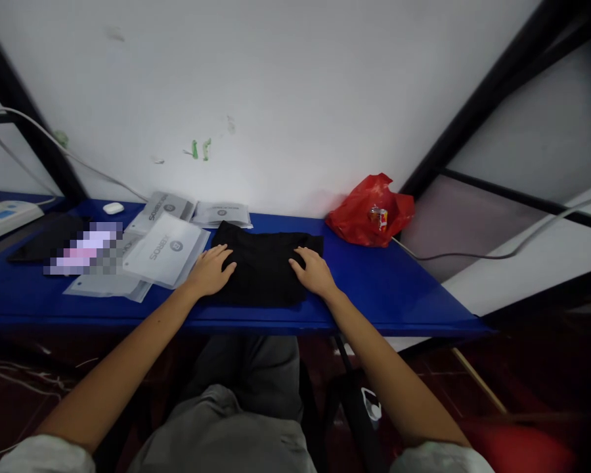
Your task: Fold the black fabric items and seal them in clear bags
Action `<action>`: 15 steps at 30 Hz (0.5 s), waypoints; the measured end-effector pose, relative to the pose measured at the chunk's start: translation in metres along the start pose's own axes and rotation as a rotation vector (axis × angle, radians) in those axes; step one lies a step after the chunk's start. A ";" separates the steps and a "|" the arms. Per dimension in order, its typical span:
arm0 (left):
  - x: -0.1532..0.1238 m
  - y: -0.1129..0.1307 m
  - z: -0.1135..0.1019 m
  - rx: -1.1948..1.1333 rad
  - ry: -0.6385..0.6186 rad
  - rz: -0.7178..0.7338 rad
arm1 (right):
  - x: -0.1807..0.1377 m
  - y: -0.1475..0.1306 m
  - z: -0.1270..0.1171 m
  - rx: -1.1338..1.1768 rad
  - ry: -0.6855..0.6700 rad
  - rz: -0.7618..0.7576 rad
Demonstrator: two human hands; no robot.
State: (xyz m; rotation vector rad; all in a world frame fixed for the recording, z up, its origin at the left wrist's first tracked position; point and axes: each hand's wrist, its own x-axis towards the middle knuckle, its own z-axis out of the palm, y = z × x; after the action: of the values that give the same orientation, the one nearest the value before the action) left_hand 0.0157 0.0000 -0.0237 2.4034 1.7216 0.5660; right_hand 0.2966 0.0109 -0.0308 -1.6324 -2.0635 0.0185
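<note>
A black folded cloth, perhaps a garment (266,269), lies flat on the blue table (384,289) in front of me. My left hand (211,269) rests on its left edge with the fingers stretched out. On the opposite edge lies my right hand (312,269), fingers also extended and palm down. Neither hand grips the cloth. Close to my left hand is a translucent printed plastic bag (167,249), overlapping other bags of the same sort.
Behind the cloth lies another printed bag (221,213). A red plastic bag (369,210) stands at the back right. To the left are a white earbud case (113,208), a blurred-out phone (86,248) and a white power strip (10,217). Black frame posts flank the table.
</note>
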 end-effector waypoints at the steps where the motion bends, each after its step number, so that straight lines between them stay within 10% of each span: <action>1: 0.000 0.000 0.000 -0.002 0.002 0.000 | 0.000 0.000 0.000 0.003 0.002 -0.002; 15: 0.000 0.010 -0.004 0.012 -0.029 -0.018 | 0.002 0.000 -0.002 -0.062 0.013 -0.007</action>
State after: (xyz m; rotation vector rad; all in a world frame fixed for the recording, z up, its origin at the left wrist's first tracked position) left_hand 0.0236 -0.0037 -0.0168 2.3899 1.7379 0.5168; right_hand 0.2970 0.0120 -0.0285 -1.6578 -2.0783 -0.0589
